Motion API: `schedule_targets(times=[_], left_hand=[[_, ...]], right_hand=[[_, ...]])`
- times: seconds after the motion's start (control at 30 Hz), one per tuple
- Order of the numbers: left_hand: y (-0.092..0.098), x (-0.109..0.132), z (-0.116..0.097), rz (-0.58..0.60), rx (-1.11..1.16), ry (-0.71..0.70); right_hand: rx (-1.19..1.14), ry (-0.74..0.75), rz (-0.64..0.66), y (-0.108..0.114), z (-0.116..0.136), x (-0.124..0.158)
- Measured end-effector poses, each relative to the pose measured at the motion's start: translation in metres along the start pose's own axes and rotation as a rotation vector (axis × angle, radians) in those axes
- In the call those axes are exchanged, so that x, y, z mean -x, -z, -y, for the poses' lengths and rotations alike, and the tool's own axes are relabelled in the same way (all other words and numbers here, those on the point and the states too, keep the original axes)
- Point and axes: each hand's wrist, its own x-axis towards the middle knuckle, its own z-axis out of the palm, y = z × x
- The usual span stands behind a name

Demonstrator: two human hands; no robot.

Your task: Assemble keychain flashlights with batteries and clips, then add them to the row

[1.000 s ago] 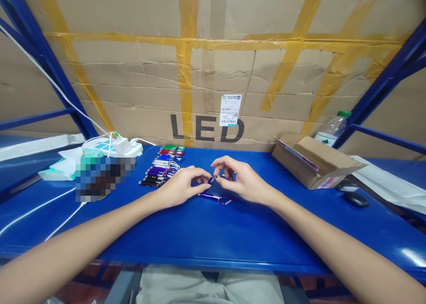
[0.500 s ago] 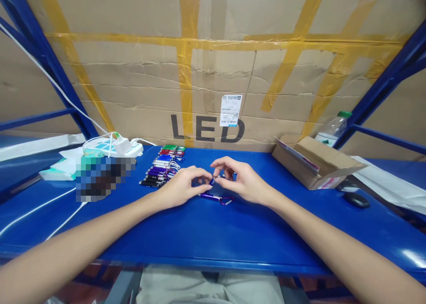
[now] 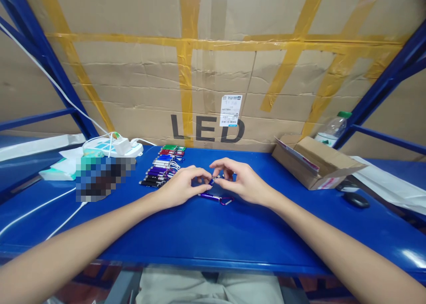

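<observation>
A small blue keychain flashlight [image 3: 212,182], partly covered by fingers, is held between both hands above the table. My left hand [image 3: 181,186] grips its body between thumb and fingers. At the far end, the thumb and fingertips of my right hand [image 3: 241,179] pinch its shiny metal tip. Just below lies a purple keychain flashlight [image 3: 209,197] with a carabiner clip [image 3: 226,201] at its right end. Left of my left hand, several similar flashlights [image 3: 159,171] lie in a column sorted by colour: green, red, blue, silver, purple and black.
A large taped cardboard box [image 3: 149,82] stands behind the blue table [image 3: 199,242]. At right are an open small carton [image 3: 306,166], a black mouse [image 3: 356,200] and a bottle [image 3: 336,127]. A power strip [image 3: 129,149] with white cables and a tissue pack [image 3: 60,171] sit left.
Both hands stay in nearly the same place. The fingers of my right hand have shifted slightly at the flashlight's tip.
</observation>
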Motion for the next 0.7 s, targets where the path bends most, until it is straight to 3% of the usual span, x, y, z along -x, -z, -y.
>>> schedule_targets(times=[0.23,0.37,0.5,0.7], left_hand=[[0.001,0.0,0.002,-0.016,-0.021,-0.03],[0.003,0.0,0.001,-0.036,-0.063,-0.113],[0.004,0.0,0.0,-0.046,-0.088,-0.158],[0.003,0.001,0.001,-0.06,-0.107,-0.15]], right_hand=[[0.022,-0.009,-0.054,0.004,-0.002,-0.001],[0.185,-0.052,-0.132,0.01,-0.016,-0.002],[0.424,-0.033,-0.036,0.013,-0.037,0.0],[0.472,-0.012,0.106,0.009,-0.04,0.001]])
